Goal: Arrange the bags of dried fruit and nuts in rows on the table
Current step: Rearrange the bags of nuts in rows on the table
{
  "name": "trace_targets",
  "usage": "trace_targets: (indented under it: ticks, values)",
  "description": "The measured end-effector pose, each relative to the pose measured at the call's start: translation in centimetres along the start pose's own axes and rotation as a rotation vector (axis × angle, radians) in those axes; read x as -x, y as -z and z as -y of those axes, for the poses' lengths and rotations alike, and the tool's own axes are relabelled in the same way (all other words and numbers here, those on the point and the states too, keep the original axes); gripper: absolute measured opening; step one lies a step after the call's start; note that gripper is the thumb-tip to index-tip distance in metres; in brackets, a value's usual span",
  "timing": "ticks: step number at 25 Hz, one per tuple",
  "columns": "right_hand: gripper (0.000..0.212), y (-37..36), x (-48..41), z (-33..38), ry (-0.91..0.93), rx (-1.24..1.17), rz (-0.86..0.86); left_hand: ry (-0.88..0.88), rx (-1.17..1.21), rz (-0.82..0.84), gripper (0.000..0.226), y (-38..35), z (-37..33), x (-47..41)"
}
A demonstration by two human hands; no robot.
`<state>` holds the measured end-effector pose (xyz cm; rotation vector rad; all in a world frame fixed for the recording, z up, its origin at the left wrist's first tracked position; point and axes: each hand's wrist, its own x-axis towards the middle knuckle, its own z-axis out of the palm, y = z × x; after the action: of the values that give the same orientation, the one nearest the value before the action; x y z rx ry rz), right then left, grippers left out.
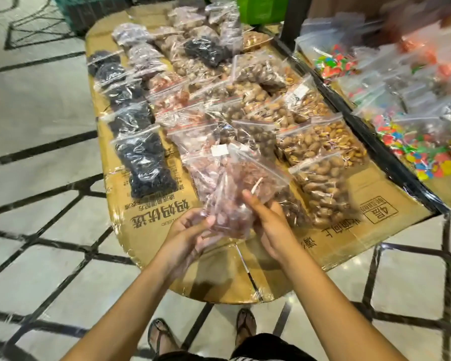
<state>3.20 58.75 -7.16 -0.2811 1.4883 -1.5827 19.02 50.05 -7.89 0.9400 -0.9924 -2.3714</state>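
The left hand [190, 230] is cupping the near end of a bag of reddish dried fruit [235, 194], with its fingers curling underneath and its thumb pressing on the front. The right hand [268, 225] is gripping the same bag along its right side, with the index finger lying up the plastic and the other fingers wrapping behind.

The bag is being held just above the near middle of the table [219, 277]. Its long axis is running from near to far and leaning slightly right. The filled end is sitting in the hands and the flatter, emptier end is pointing away. The far end is overlapping another reddish bag with a white label [219, 150], which is lying directly behind it.

Rows of bags are running away from the person on the cardboard top:
- The dark fruit bags [141, 168] are lying on the left.
- The reddish bags [190, 136] are lying next to them.
- The brown nut bags [255, 136] are lying in the middle.
- The pale nut bags [323, 183] are lying on the right.

Neighbouring bags are overlapping end to end. At the far end, several bags are lying heaped rather than in line.

To the right, beyond a black edge strip [362, 131], bags of coloured sweets [427, 157] are lying on a second surface. The upper right corner is blurring too much to read. Sandalled feet [162, 334] are standing on the tiled floor [37, 121] below the near edge.
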Motion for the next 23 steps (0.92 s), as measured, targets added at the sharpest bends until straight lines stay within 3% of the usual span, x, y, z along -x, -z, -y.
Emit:
trace_targets:
  ticks: [3,6,8,10,11,12,14,15,16,19,21,23]
  values:
    - [0.031,0.4,-1.8,0.5,0.105,0.187,0.097,0.003,-0.472,-0.098,0.022,-0.3,-0.3,0.9]
    - [0.027,0.5,-2.9,-0.8,0.121,0.621,0.157,-0.112,-0.545,-0.465,0.024,1.1,-1.6,1.7]
    - [0.057,-0.1,-2.8,-1.2,0.041,0.808,0.149,-0.180,-0.581,-0.593,0.029,2.9,-2.2,2.0]
    - [0.095,0.4,-3.4,-1.1,0.018,0.829,0.202,-0.183,-0.554,-0.568,0.032,4.1,-2.4,1.9]
    - [0.100,0.7,-3.7,-0.7,0.011,0.833,0.230,-0.170,-0.535,-0.534,0.032,4.6,-2.4,1.9]
    - [0.090,1.0,-3.9,-0.4,-0.006,0.870,0.243,-0.157,-0.528,-0.499,0.031,5.0,-2.6,1.8]
    - [0.047,0.7,-3.3,0.1,-0.019,0.934,0.241,-0.147,-0.520,-0.431,0.027,6.2,-3.3,1.7]
    - [0.043,0.4,-3.2,0.1,0.004,0.957,0.210,-0.147,-0.505,-0.407,0.024,7.1,-3.8,1.7]
    - [0.052,-0.3,-3.1,-0.1,0.039,0.949,0.132,-0.146,-0.491,-0.392,0.020,8.3,-4.6,1.9]
    - [0.106,-4.4,-2.3,0.2,0.262,0.817,-0.399,-0.172,-0.540,-0.380,0.016,13.3,-7.6,2.4]
    - [0.111,-9.7,-1.6,1.0,0.460,0.941,-0.690,-0.210,-0.630,-0.402,0.020,18.3,-10.3,2.8]
    - [0.101,-16.1,-1.9,1.4,0.555,1.136,-0.680,-0.250,-0.712,-0.445,0.022,22.8,-12.8,3.6]
